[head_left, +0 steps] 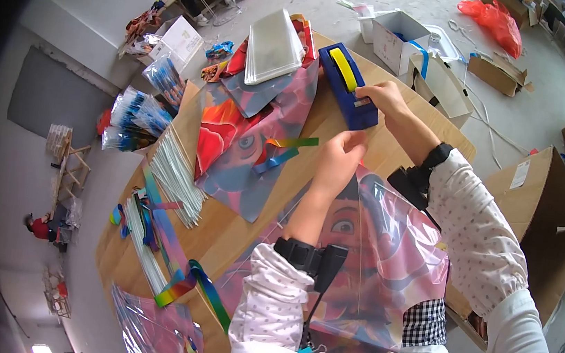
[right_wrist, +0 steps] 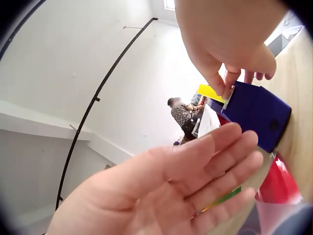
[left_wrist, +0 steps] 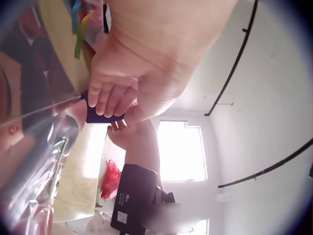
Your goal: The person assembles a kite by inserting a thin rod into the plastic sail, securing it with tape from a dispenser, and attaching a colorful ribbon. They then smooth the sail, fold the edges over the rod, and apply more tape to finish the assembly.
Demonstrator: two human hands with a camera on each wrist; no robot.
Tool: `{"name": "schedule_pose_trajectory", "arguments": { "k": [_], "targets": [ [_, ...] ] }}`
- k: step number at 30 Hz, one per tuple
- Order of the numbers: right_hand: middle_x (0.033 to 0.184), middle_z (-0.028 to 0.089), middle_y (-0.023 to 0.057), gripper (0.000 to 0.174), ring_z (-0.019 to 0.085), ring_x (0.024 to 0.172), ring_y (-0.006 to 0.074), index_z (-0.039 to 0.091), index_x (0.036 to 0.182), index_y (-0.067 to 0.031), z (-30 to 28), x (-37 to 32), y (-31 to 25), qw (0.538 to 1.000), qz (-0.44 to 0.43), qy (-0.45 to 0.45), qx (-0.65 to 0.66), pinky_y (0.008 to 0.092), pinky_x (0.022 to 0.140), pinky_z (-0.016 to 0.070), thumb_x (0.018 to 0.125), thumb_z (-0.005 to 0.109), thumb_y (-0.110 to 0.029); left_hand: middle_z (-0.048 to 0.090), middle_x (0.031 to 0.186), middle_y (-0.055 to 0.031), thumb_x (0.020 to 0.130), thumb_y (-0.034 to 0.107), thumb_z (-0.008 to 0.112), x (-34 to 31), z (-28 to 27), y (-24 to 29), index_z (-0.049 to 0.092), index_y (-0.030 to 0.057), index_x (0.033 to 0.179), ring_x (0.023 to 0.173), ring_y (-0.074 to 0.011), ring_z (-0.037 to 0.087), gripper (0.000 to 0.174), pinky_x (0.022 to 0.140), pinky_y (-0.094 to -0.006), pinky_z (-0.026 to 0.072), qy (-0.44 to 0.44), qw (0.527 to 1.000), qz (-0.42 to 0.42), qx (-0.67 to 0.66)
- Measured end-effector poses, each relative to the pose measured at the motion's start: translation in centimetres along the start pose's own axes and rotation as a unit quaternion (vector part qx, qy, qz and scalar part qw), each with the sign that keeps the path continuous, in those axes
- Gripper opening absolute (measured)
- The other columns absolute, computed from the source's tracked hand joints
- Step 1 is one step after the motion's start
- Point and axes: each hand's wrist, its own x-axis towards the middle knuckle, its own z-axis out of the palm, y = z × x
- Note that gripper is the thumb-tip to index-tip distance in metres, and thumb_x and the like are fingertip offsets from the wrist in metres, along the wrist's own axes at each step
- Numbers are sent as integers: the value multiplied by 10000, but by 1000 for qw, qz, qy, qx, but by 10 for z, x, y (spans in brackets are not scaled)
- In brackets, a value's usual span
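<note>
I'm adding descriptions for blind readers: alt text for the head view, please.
A person's right hand pinches at the cutting edge of a blue plastic tape dispenser on a wooden table, the left hand close by. A pink cartoon-printed plastic sheet spreads nearer the person; thin white sticks and rainbow ribbon lie farther left.

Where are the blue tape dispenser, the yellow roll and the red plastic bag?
Blue tape dispenser (right_wrist: 255,111): right wrist view, on its main body.
Yellow roll (head_left: 343,69): head view, on its upper surface.
Red plastic bag (head_left: 499,27): head view, on its crumpled middle.
</note>
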Motion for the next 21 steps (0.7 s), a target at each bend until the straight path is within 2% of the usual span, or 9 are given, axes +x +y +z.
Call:
{"name": "schedule_pose_trajectory", "arguments": {
  "k": [4,7,10,11,14,16,18,20,21],
  "targets": [
    [831,700,150,288,670,674,206,711,876,101,4,-10,-3,997,14,13,73,333,582,540,743,783,-144,683,1234,-77,947,101,607,21,12,-16,628,-12,1290,1117,-162,641,361,964,-307,496,-2,994,-50,-100],
    [843,694,146,301,669,684,209,710,909,102,7,-16,-21,993,33,50,106,328,583,539,759,773,-152,644,1289,-101,934,58,585,24,20,-22,583,-19,1330,1169,-174,612,403,991,-330,485,-4,984,-72,-160],
    [813,684,131,296,671,700,208,717,904,92,10,-19,-24,997,11,15,73,338,596,542,782,760,-175,608,1328,-120,908,-6,547,29,20,-24,536,-25,1364,1216,-208,585,456,1019,-360,469,-4,955,-86,-284],
    [793,668,107,314,642,683,186,732,905,69,10,-26,-20,999,-21,18,40,335,582,505,804,751,-228,601,1335,-125,903,-17,528,32,19,-23,527,-26,1369,1227,-215,578,466,1024,-364,463,-8,950,-83,-300],
    [790,653,77,328,602,719,140,740,888,45,-4,-67,-20,1000,-3,27,-7,302,620,461,820,750,-275,586,1350,-137,891,-39,473,39,19,-20,507,-29,1379,1249,-234,564,489,1032,-374,453,-16,939,-72,-336],
    [805,644,37,332,560,761,98,741,888,18,-18,-92,-6,1000,-17,13,16,269,658,424,830,756,-308,586,1354,-140,891,-37,440,44,19,-23,504,-31,1380,1251,-239,565,494,1030,-378,452,-18,940,-65,-336],
    [907,647,-10,276,550,855,79,726,948,-5,-31,-140,-16,999,-3,-18,38,273,785,416,887,735,-274,590,1355,-142,906,-1,427,45,21,-20,504,-30,1374,1250,-239,569,476,1030,-391,451,-6,933,-71,-354],
    [827,637,-20,195,547,822,54,706,881,-23,-44,-185,-18,996,-11,-27,81,229,745,418,911,716,-215,597,1353,-144,919,29,415,47,21,-19,506,-28,1366,1249,-242,573,459,1032,-403,448,4,924,-80,-373],
    [829,632,-30,164,547,826,48,690,875,-31,-53,-206,-20,994,18,-47,101,216,766,412,924,709,-186,601,1350,-145,925,41,411,49,19,-19,508,-26,1360,1248,-245,576,451,1034,-410,446,8,919,-85,-384]
  ]
}}
